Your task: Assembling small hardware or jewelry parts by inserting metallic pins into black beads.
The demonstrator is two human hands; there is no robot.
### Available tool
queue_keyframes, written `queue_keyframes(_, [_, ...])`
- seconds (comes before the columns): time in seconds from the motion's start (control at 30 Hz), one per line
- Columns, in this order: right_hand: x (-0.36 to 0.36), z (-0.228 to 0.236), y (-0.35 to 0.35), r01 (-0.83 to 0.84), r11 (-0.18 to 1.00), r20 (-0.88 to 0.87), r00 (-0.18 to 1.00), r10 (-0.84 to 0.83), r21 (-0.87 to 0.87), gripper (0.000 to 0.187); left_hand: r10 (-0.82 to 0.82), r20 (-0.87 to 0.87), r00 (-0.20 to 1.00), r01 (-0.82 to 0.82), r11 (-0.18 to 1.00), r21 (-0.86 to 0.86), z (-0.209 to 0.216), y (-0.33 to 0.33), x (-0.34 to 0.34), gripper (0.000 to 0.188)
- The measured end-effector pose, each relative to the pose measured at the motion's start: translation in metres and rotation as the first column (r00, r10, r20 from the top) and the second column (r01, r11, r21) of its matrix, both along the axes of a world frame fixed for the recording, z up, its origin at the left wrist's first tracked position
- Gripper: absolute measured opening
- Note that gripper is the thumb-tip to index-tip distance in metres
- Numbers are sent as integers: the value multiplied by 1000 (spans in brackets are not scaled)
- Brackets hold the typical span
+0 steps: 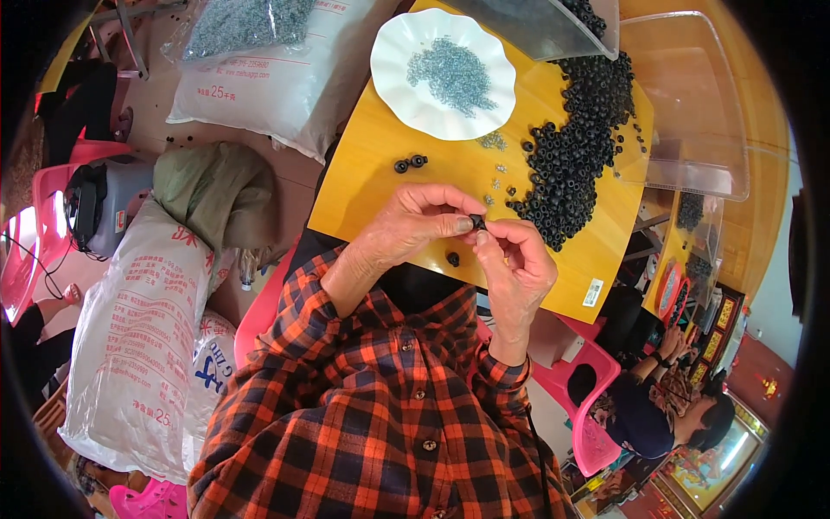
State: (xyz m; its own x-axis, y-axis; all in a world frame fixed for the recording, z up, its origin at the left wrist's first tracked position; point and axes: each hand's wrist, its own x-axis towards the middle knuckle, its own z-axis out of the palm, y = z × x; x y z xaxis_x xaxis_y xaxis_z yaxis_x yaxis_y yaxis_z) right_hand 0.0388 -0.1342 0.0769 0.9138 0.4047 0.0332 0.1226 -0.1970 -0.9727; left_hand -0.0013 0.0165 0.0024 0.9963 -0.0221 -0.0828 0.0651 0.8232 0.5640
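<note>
My left hand and my right hand meet above the near part of a yellow table. Between their fingertips they pinch a small black plastic part, partly covered by the fingers. One loose black part lies just below it, between my hands. Beyond my left hand sit some joined black parts. To the right spreads a big pile of black ring-like parts. A scalloped white plate holds tiny clear bluish pieces, and a few more pieces trail down from its rim.
A clear plastic bin with black parts tips toward the pile; another clear tray stands right. Large white sacks fill the left floor, near a pink chair. At lower right, another person sits beside a pink chair.
</note>
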Motion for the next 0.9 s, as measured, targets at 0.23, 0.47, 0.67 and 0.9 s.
queue_keyframes(0.23, [0,2,0,5,999,16,1000,-4,-49,13,3,7,1000,-3,1000,0,-1,-1,-1,20])
queue_keyframes(0.47, [0,2,0,23,997,6,1000,-22,-68,12,11,23,1000,-12,1000,20,1,0,0,20])
queue_keyframes(0.67, [2,3,-1,-5,996,14,1000,6,-84,12,20,21,1000,-21,998,51,3,-1,0,19])
queue_keyframes(0.9, [3,5,-3,-24,994,5,1000,24,-105,12,22,37,999,-25,995,98,2,-1,0,19])
